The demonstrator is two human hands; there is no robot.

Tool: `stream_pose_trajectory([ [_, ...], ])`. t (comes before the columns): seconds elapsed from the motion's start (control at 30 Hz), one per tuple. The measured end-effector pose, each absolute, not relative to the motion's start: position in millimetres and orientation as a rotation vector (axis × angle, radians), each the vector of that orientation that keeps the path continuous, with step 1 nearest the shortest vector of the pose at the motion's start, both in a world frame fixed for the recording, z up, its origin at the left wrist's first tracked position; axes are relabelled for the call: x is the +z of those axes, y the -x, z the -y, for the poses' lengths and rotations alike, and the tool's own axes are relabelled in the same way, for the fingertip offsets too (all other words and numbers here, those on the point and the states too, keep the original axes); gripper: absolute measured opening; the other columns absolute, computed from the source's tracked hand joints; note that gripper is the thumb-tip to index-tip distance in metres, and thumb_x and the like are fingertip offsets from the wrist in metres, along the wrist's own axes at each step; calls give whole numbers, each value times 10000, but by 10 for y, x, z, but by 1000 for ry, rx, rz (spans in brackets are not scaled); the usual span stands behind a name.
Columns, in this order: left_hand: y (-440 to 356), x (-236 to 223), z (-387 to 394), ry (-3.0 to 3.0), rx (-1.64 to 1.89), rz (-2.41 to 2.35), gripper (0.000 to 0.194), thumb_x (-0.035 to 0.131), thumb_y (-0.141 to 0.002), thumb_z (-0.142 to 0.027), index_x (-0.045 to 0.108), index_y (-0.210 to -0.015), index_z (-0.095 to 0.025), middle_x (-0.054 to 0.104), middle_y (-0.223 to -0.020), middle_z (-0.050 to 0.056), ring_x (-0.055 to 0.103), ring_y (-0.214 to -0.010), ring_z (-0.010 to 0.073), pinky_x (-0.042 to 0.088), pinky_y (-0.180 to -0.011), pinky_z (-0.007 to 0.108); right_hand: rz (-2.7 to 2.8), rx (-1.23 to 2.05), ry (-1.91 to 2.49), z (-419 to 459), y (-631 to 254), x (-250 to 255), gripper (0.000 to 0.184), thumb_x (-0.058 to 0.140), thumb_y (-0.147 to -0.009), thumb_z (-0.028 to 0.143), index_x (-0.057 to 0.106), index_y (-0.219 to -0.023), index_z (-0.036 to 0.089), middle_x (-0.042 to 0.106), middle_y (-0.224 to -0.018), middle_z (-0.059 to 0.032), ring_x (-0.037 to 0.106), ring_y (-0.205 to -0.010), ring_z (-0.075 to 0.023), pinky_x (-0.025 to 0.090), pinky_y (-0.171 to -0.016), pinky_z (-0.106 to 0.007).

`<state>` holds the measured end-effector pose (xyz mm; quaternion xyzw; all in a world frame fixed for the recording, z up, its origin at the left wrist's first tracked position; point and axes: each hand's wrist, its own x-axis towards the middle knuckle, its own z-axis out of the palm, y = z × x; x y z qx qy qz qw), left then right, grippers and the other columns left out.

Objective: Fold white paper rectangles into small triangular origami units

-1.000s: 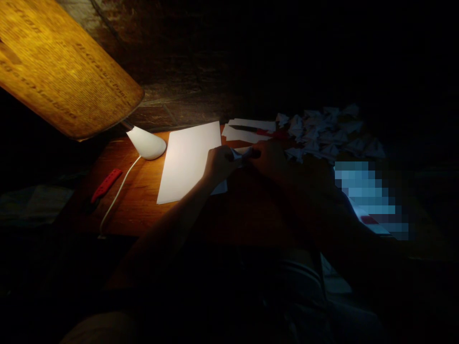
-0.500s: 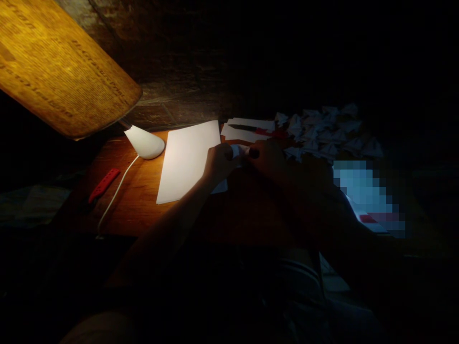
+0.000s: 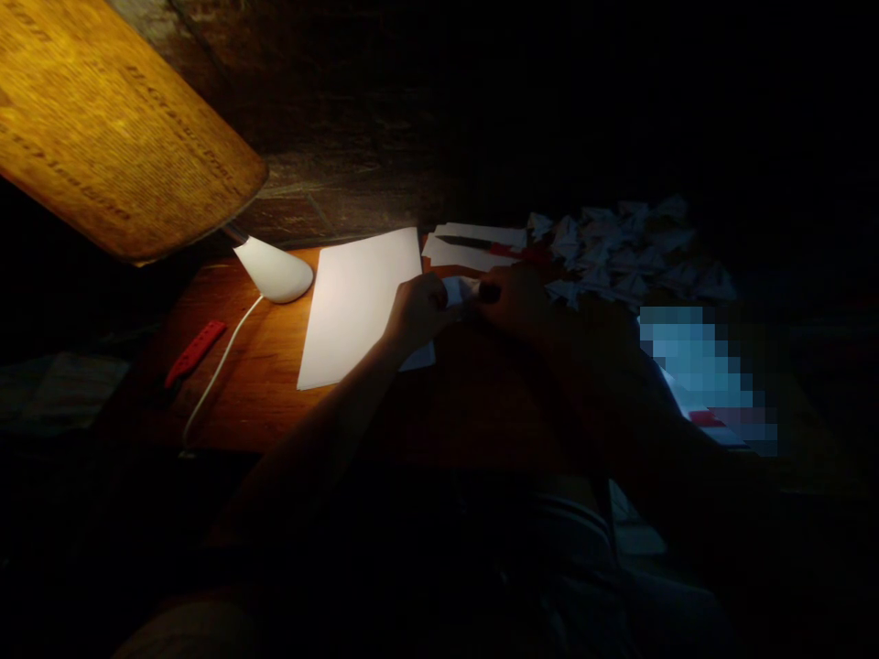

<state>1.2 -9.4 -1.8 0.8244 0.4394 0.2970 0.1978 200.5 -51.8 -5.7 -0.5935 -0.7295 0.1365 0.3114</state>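
A small folded piece of white paper is pinched between my two hands above the wooden table. My left hand grips its left end, fingers closed. On the other end, my right hand is closed too, mostly in shadow. A stack of white paper sheets lies partly beneath my left hand. Behind my hands are smaller cut sheets of paper, with a dark-bladed, red-handled tool on top, perhaps scissors or a knife.
Several folded white paper pieces are grouped at the back right. A lamp with a printed yellow shade leans over the left side. A red strap-like object lies beside a white cord. A lit, blurred screen glows at right.
Slightly more of the folded paper shows between my hands, and both hands keep their hold. The whole view has shifted a little; the other things stay where they were.
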Motion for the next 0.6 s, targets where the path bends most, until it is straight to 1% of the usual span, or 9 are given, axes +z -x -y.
stream_pose_trajectory([
  [0.17, -16, -13, 102, -2311, 812, -1232, 222, 774, -742, -235, 575, -650, -199, 603, -660, -13, 523, -604, 112, 394, -576, 294, 1911, 397, 1537, 528, -2006, -42, 154, 733, -825, 255, 815, -920, 166, 768, -949, -102, 647, -838, -228, 433, -745, -344],
  [0.27, -18, -9, 112, -2303, 822, -1240, 232, 778, -730, -212, 565, -642, -194, 600, -659, -10, 515, -603, 109, 391, -576, 294, 1928, 437, 1518, 531, -2001, -12, 133, 720, -828, 224, 825, -886, 167, 776, -934, -97, 666, -824, -222, 447, -745, -343],
  [0.37, -13, -21, 112, -2322, 850, -1201, 243, 787, -728, -220, 562, -639, -191, 609, -677, -4, 502, -608, 104, 385, -567, 289, 1947, 447, 1515, 531, -2001, 12, 116, 726, -795, 194, 831, -843, 188, 778, -909, -80, 671, -803, -217, 458, -737, -342],
  [0.47, -6, -36, 107, -2310, 864, -1168, 263, 800, -724, -240, 557, -639, -193, 599, -671, -8, 488, -602, 101, 376, -549, 281, 1964, 464, 1500, 527, -2013, 21, 147, 727, -758, 159, 841, -845, 194, 783, -922, -76, 679, -811, -218, 473, -744, -343],
  [0.6, 0, -34, 101, -2303, 840, -1111, 217, 782, -741, -234, 587, -658, -191, 617, -698, 4, 502, -618, 107, 405, -568, 286, 1980, 501, 1462, 516, -2046, 27, 209, 705, -737, 116, 850, -863, 197, 780, -928, -69, 683, -818, -212, 483, -765, -338],
])
